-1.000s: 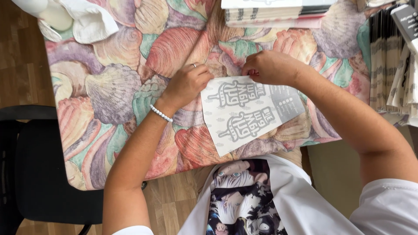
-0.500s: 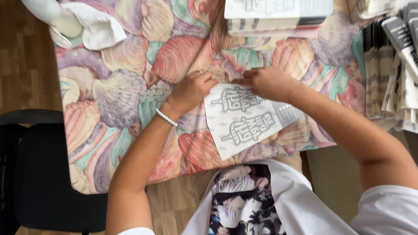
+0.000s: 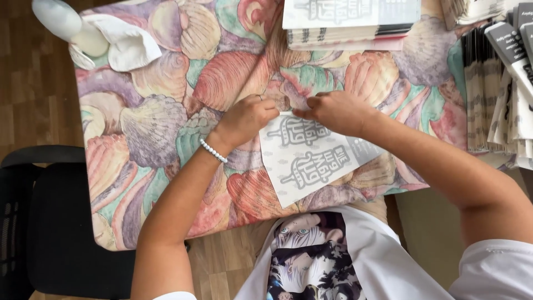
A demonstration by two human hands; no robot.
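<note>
Left hand: the left hand (image 3: 247, 119) is resting on the tablecloth at the upper left corner of the printed sheet, fingers curled together with the tips pressing down on or pinching the sheet's top edge; from above I cannot tell which.
Right hand: the right hand (image 3: 336, 111) is lying over the sheet's upper right part, fingers bunched and pointing toward the left hand, the tips of both hands nearly meeting at the top edge.
Printed sheet: a pale grey printed sheet (image 3: 308, 155) with darker grey ornamental figures is lying flat and turned at a slant on the near part of the table, its lower corner reaching close to the table edge in front of the person.
Bracelet: a white bead bracelet (image 3: 214, 151) is sitting around the left wrist.
Tablecloth: a seashell-patterned tablecloth (image 3: 161, 128) in pink, green and purple is covering the whole table.
Stack at the far edge: a stack of similar printed sheets (image 3: 350, 22) is lying at the far side of the table, well apart from the hands.
Right side: rows of grey and black folded paper pieces (image 3: 499, 83) are standing packed together at the table's right end.
Far left corner: a white cloth (image 3: 127, 44) is lying crumpled beside a white rounded object (image 3: 61, 22).
Chair: a black chair (image 3: 50, 222) is standing on the wooden floor to the left of the table.
Clothing: the person is wearing a white shirt with a dark illustrated print (image 3: 311, 261).
</note>
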